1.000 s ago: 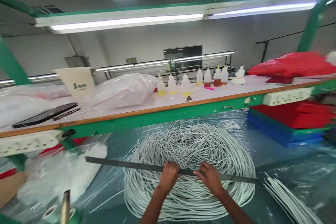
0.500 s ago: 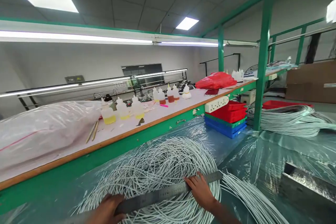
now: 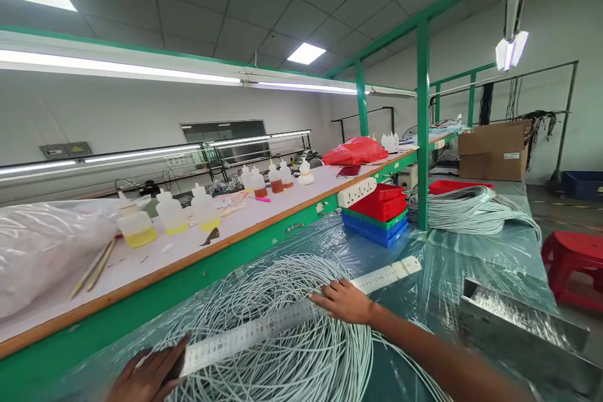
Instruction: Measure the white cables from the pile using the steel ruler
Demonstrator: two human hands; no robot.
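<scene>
A long steel ruler point(image 3: 249, 333) lies slanted above a big loose coil of thin grey-white cable point(image 3: 282, 282), its far end reaching out to the right past the coil. My left hand point(image 3: 151, 370), at the lower left, grips the ruler's near end between thumb and fingers. Farther along, my right hand point(image 3: 342, 300) is closed over the ruler from above, past its middle. Whether the ruler rests on the cable or is held just over it, I cannot tell. Loose cable ends run out beneath my right forearm.
Plastic film covers the bench point(image 3: 400, 301). A metal channel point(image 3: 522, 326) stands at right, a second cable coil point(image 3: 466, 210) behind it. Stacked red and blue trays point(image 3: 374, 220) sit under a power strip point(image 3: 357, 192). The raised shelf holds squeeze bottles point(image 3: 135, 226) and a red bag point(image 3: 355, 151).
The view has turned to the right. The ruler's far end has swung upward and now extends farther beyond my right hand, its face catching more light. Both hands stay on it.
</scene>
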